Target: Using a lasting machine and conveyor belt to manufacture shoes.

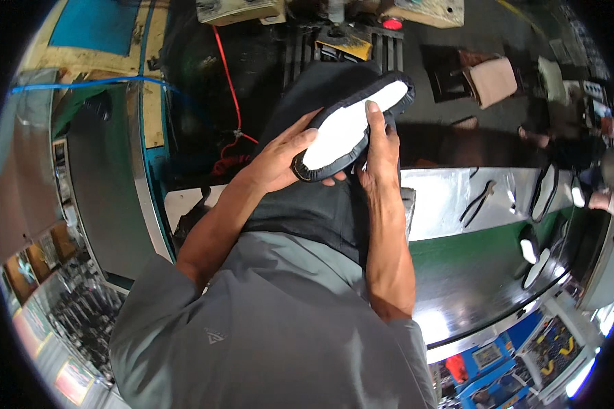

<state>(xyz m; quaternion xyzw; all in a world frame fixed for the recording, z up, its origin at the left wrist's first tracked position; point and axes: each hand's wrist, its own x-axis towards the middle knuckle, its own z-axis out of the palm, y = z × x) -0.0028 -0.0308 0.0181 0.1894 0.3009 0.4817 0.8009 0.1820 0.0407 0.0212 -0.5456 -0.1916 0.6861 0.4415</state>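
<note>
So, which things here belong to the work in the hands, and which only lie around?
In hand:
- black shoe upper with white insole
- left hand
- right hand

Lying about:
- black pliers on the shiny metal bench
- red cable
- tan leather piece

Dim fisheye view, glare on metal bench (457,194), bent edges

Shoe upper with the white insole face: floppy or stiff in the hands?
The shoe upper probably keeps its shape: it spans both hands without sagging. Likely light, since left hand and right hand hold it by fingertips. The puckered black edge looks soft.
</note>
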